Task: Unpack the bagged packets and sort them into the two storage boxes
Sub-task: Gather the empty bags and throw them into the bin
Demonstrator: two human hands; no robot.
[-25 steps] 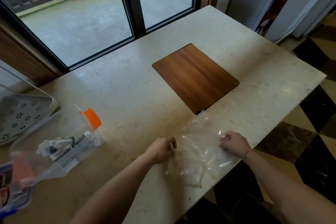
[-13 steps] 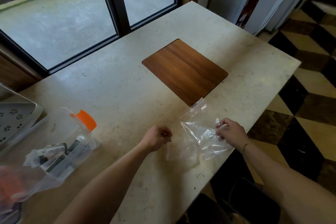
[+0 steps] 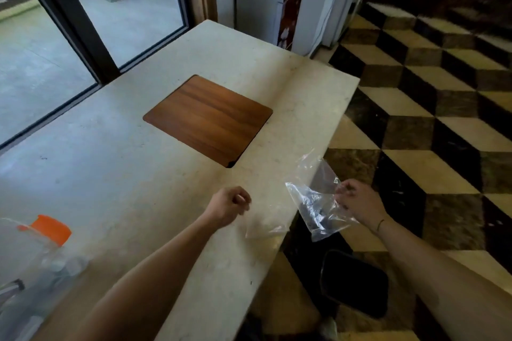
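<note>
— Near left, item one?
— Clear storage box (image 3: 33,266) with an orange latch (image 3: 51,228), blurred; contents cannot be made out.

— The hands?
— Left hand (image 3: 228,209) curled over the stone counter (image 3: 124,174), holding nothing. Right hand (image 3: 358,201) pinches a clear plastic bag (image 3: 315,202) past the counter's edge — long axis slanting from far-left to near-right, possibly empty.

— Farther back?
— Wooden inset panel (image 3: 207,119), flush in the counter.

Your forearms bare, no sleeves in view; thin dark band (image 3: 381,224) circles your right wrist.
</note>
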